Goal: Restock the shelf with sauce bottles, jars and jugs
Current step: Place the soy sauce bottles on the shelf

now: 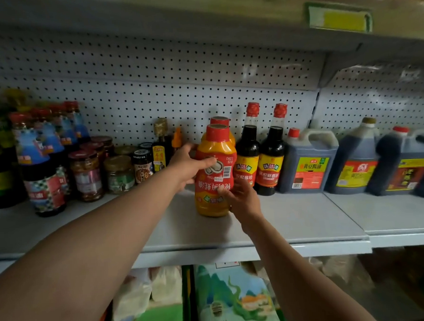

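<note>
While both my hands are on the orange sauce bottle [215, 171], it stands upright on the shelf [295, 219], long axis vertical, red cap up, base seemingly down on the board or only just above it; I cannot tell which; my left hand [190, 165] wraps the upper body from the left, fingers laid across the label; my right hand [241, 199] grips low at the right, fingertips on the lower label; so the bottle sits squarely between my hands, clamped from both sides, neither one nearer; a second orange bottle [222, 125] stands directly behind it, touching or nearly so; two dark soy bottles [260, 155] stand just beside on the right, jars [103, 166] off to the left; my guess is the next move is a straight push back, keeping it vertical, with the right knuckles passing close to the soy bottles.
</note>
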`<control>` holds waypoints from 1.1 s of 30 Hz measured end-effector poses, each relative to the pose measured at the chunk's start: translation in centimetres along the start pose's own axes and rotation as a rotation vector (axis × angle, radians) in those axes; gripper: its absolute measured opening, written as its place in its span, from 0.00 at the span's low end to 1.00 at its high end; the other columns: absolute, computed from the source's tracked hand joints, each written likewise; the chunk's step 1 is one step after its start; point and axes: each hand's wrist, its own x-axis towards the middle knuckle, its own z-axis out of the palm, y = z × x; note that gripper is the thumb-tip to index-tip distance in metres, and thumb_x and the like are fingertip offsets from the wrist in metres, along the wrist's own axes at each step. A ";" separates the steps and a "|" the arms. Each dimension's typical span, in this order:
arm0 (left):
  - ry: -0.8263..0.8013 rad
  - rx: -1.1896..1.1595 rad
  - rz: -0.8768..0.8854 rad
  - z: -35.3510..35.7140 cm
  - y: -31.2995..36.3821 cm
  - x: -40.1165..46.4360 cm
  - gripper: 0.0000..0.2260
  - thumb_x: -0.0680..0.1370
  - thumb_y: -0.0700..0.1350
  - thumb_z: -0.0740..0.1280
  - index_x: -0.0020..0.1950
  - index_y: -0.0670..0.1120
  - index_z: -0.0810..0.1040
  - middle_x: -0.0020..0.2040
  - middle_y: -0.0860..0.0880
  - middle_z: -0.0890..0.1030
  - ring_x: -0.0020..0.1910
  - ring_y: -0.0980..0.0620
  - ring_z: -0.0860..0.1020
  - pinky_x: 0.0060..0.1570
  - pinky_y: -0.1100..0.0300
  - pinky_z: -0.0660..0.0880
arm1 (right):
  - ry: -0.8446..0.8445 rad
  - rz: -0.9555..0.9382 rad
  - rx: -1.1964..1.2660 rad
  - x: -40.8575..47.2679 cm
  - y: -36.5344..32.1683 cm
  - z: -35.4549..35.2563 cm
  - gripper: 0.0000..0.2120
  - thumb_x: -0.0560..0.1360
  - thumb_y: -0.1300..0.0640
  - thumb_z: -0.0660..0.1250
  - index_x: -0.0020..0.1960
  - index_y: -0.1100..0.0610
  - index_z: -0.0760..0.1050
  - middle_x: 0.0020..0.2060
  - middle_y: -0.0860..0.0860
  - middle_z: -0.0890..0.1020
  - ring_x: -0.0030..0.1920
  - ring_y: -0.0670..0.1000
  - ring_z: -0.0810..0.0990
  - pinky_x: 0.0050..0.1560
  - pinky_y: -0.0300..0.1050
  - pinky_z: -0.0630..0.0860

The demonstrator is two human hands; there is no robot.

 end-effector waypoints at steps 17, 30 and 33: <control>-0.197 -0.005 0.064 -1.4 -2.0 5.9 0.31 0.61 0.52 0.78 0.60 0.56 0.69 0.57 0.52 0.77 0.61 0.47 0.74 0.57 0.53 0.71 | -0.056 -0.054 -0.033 2.2 1.0 -0.2 0.24 0.70 0.45 0.78 0.62 0.49 0.75 0.58 0.48 0.84 0.58 0.50 0.83 0.57 0.61 0.81; -0.291 -0.083 0.070 -1.8 -3.5 8.2 0.30 0.64 0.48 0.81 0.60 0.53 0.70 0.63 0.45 0.78 0.61 0.47 0.77 0.63 0.49 0.72 | -0.133 -0.032 0.055 2.9 0.8 -0.3 0.17 0.75 0.57 0.74 0.59 0.50 0.70 0.61 0.50 0.81 0.59 0.46 0.81 0.54 0.48 0.81; -0.290 -0.104 0.077 -1.6 -3.6 8.1 0.27 0.65 0.47 0.78 0.60 0.52 0.70 0.64 0.44 0.77 0.61 0.47 0.77 0.61 0.49 0.73 | -0.145 -0.032 0.065 3.0 1.1 -0.3 0.17 0.75 0.56 0.74 0.58 0.49 0.70 0.61 0.49 0.81 0.60 0.48 0.81 0.58 0.53 0.81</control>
